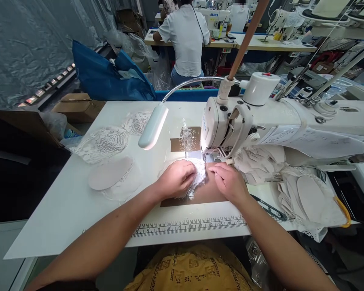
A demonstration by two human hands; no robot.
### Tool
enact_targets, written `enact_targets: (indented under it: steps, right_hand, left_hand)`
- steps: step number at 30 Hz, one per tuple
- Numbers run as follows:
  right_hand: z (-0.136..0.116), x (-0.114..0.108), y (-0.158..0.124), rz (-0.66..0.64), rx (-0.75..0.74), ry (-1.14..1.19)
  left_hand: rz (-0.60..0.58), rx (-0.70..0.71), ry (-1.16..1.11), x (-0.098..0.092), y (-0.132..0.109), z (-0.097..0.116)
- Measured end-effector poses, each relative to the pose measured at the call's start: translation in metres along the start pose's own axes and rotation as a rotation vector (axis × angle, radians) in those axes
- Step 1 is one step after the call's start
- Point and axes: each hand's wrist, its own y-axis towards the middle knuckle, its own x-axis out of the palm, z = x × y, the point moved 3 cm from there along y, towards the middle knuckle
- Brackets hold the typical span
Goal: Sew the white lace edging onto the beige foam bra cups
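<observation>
Under the head of the white sewing machine (218, 125) lies a piece of white lace fabric (201, 171), brightly lit near the needle. My left hand (178, 178) is closed on the lace, its fingers curled at the left of the needle area. Just right of the lace, my right hand (229, 181) has its fingers bent and pressed together, with thumb and forefinger at the fabric's edge. Whatever may be between those fingers is too small to make out. Brown tape (206, 190) covers the table surface beneath both hands.
Lace cups (104, 141) and an oval pale pad (111, 173) lie on the left. Stacked pale pads (309, 196) and cut pieces (261, 161) sit on the right. A lamp (154, 126) hangs over the table; a ruler strip (188, 227) runs along the front. A person (186, 38) sits ahead.
</observation>
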Motion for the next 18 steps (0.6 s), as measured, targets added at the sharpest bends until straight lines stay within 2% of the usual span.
enact_targets:
  steps: [6,11,13,16,18]
  right_hand:
    - [-0.005,-0.001,0.000,0.022,-0.070,-0.009]
    - [-0.016,0.003,-0.004,-0.096,-0.261,-0.097]
    - [-0.016,0.004,-0.002,-0.093,-0.246,-0.096]
    - [-0.013,0.005,0.005,-0.042,-0.123,-0.071]
    - [-0.013,0.006,0.009,-0.061,-0.088,-0.094]
  left_hand:
    - [-0.027,-0.043,-0.088,-0.006,-0.002,-0.001]
    - [-0.031,-0.036,-0.085,-0.005,-0.002,0.001]
    - [-0.030,-0.030,-0.070,-0.004,-0.001,0.000]
    - [-0.022,-0.017,-0.043,-0.003,0.002,-0.005]
    - [-0.012,0.006,-0.035,-0.004,-0.001,-0.008]
